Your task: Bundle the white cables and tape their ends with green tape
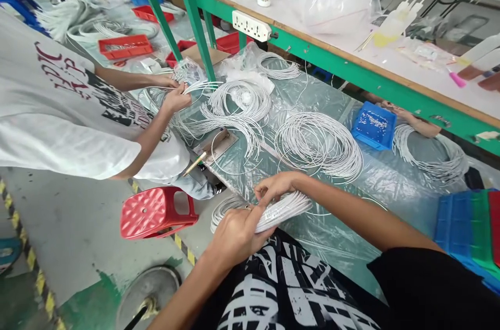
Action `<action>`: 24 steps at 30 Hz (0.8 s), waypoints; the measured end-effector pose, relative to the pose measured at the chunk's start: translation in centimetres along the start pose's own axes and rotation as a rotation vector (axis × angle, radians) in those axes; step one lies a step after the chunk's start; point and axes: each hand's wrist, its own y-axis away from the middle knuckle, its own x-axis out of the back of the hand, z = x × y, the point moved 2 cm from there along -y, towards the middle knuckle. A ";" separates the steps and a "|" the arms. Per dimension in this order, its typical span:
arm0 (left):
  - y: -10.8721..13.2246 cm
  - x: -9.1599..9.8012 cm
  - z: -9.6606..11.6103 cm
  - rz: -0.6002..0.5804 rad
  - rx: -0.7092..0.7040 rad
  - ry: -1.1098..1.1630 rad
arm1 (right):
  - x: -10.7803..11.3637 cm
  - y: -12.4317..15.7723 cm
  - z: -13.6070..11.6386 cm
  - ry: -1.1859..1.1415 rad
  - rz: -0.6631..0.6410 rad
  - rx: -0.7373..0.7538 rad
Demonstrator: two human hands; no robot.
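Observation:
My left hand (236, 231) is closed around a bundle of thin white cables (285, 208) at the near edge of the plastic-covered table (371, 189). My right hand (275, 187) pinches the same bundle from above, fingers pressed together on the strands. The bundle's looped end (222, 207) hangs off the table edge to the left. A large coil of white cables (318, 142) lies just beyond my hands.
A co-worker in a white printed shirt (58, 106) handles cables (203, 85) at the left, near a red stool (154, 210). Another person's hand (394, 109) rests by a blue tray (374, 124). Stacked coloured bins (469, 231) sit right. A green-framed shelf (351, 75) runs overhead.

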 end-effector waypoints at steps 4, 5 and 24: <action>-0.5 0.7 -0.7 0.029 0.158 0.185 | 1.7 4.9 -0.8 0.080 0.226 0.116; -0.6 0.9 -1.1 0.042 0.211 0.216 | 1.8 7.2 -0.6 0.092 0.413 0.159; -5.7 -0.2 -4.3 0.025 0.389 0.258 | -7.1 4.5 5.5 -0.637 0.779 0.617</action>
